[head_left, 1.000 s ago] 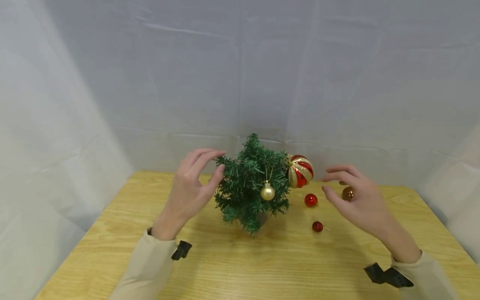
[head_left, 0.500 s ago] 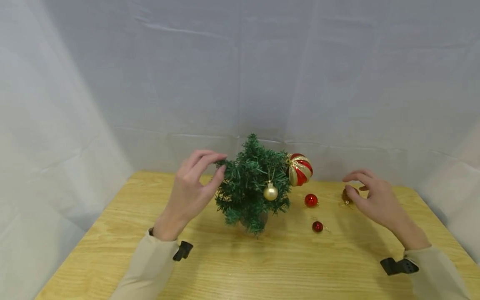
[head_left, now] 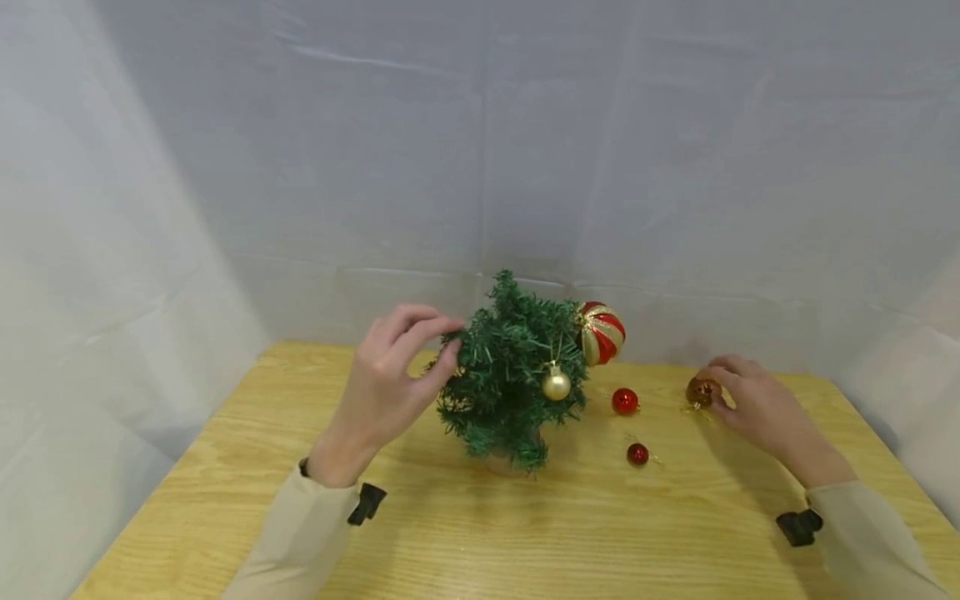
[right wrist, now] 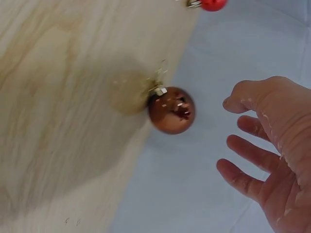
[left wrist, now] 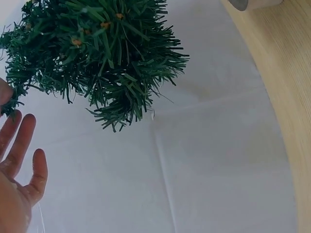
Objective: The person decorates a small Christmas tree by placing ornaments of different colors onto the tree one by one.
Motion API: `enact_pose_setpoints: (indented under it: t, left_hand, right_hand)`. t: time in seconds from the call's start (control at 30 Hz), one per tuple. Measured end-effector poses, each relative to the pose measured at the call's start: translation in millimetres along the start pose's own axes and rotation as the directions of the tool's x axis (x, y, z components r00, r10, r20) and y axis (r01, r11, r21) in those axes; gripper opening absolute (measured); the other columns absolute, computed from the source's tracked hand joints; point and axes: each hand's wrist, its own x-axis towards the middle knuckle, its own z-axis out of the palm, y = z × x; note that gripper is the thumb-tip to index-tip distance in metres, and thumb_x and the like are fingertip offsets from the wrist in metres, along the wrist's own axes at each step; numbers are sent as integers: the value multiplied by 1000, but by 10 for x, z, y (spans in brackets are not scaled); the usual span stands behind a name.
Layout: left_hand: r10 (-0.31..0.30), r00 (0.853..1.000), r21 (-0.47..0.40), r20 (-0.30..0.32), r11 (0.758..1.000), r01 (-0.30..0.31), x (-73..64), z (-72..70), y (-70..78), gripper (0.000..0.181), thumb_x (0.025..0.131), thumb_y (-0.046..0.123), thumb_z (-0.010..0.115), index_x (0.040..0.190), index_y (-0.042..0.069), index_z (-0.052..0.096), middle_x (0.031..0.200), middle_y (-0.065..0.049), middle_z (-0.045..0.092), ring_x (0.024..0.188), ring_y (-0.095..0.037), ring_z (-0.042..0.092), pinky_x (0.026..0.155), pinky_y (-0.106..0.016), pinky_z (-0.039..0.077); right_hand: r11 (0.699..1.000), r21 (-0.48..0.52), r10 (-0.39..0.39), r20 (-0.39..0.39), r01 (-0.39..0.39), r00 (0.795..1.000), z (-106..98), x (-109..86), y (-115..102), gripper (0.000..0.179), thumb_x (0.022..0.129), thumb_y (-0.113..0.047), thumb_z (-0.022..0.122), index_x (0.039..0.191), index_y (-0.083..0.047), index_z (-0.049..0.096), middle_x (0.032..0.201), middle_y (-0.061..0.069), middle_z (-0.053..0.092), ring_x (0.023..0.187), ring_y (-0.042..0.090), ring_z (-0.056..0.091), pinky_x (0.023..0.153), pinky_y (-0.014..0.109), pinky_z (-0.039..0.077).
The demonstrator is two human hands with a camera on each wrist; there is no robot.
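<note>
From the head, the surface (head_left: 480,533) is looked down on and the pale sheet (head_left: 375,167) is faced, with the left hand (head_left: 382,379) and the right hand (head_left: 765,410) both taken in from farther off. From the left wrist, the green tree (left wrist: 112,53) is viewed close up against the sheet. From the right wrist, the brown bauble (right wrist: 171,110) is viewed from near. Tree and bauble are each shared with the head view.

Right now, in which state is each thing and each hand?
Tree, standing on table
Gold ball, hanging from tree
Striped ball, hung on tree
Bright red ball, on table
Dark red ball, on table
Brown ball, on table
Left hand, pinching the tree
Right hand, beside brown ball, not gripping it
</note>
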Motion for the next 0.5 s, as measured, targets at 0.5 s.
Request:
enact_pose_setpoints:
  t: [0.5]
  left_hand:
    - [137,990,-118,-48,983,-141,55,20,-221,18,95,14,67,106,4,77,98,-13,70,84,-25,66,71,-38,46]
  right_hand:
    - [964,-266,3,113,27,994,28,-319,-170,48,76,-1,85,121,-8,71,135,23,59,113,46,60,73,62,54]
